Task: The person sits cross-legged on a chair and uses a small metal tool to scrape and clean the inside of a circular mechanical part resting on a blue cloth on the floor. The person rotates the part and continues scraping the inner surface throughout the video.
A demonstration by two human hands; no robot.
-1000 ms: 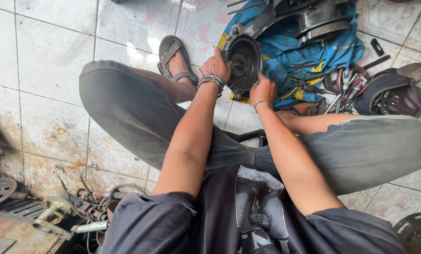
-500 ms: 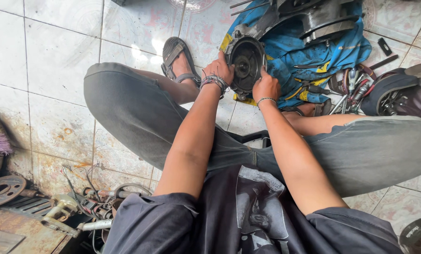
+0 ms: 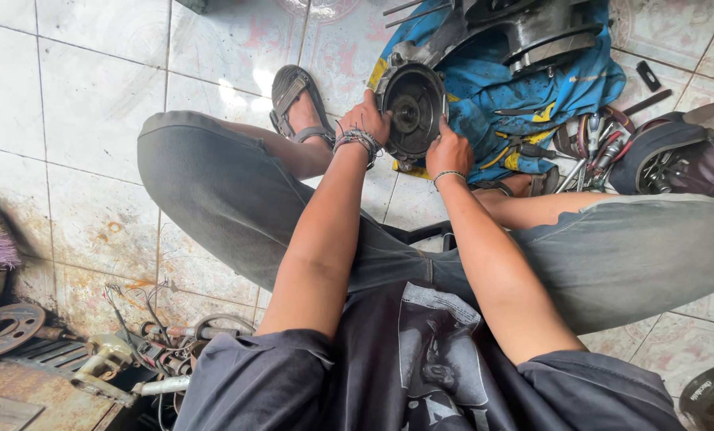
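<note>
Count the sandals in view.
1. A grey strapped sandal is on the foot on the tiles, just left of the left hand gripping the round black part. The other foot, by the blue cloth, is mostly hidden, so a second may be unseen.

You hold a round, dark metal engine cover [image 3: 411,112] on edge, its hollow inner face turned up toward you. It is black and greasy, with a pale hub at its centre and a ribbed rim. Its lower edge rests on the tiled floor, against the blue cloth's near edge.
</note>
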